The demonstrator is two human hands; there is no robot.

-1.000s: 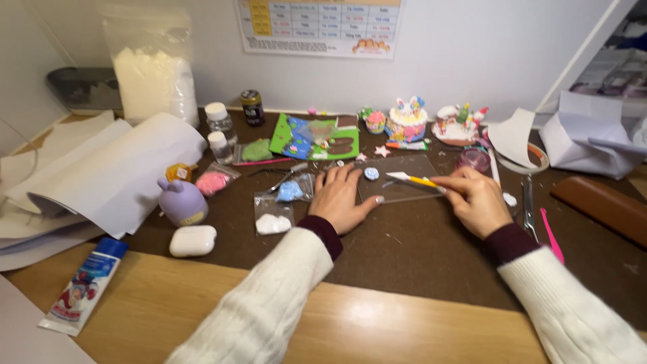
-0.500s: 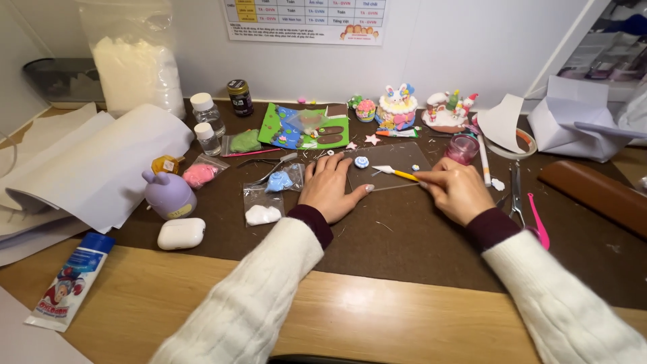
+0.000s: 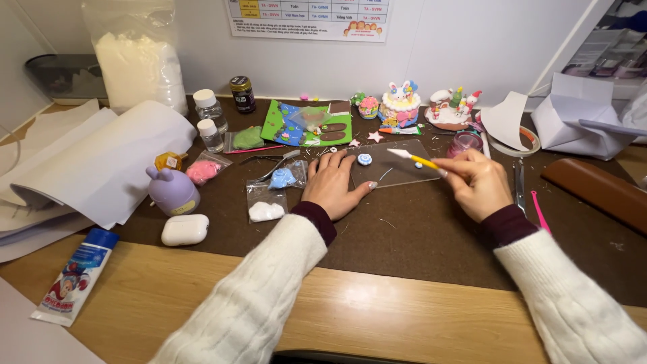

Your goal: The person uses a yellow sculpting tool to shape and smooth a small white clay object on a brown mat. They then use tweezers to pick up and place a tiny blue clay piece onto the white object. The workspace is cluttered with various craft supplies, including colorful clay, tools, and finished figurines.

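The left hand (image 3: 335, 187) presses flat on a clear sheet (image 3: 394, 165); the right hand (image 3: 476, 182) pinches a yellow tool (image 3: 412, 158) just above it. Between the hands lies a blue clay swirl (image 3: 364, 159); a slipping sheet or heavy tool tip could dent it.

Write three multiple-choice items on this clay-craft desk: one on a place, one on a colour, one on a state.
1. Where does the left hand rest?
A. on the clear sheet's edge
B. on the white case
C. on the tube

2. What colour is the rabbit-eared figure?
A. green
B. purple
C. red

3. How is the yellow-handled tool held?
A. lying loose
B. in the left hand
C. pinched in the right hand

Key: 1 A, its fingers lie on the clear sheet; 2 B, the body is lilac; 3 C, the right hand grips the handle's end.
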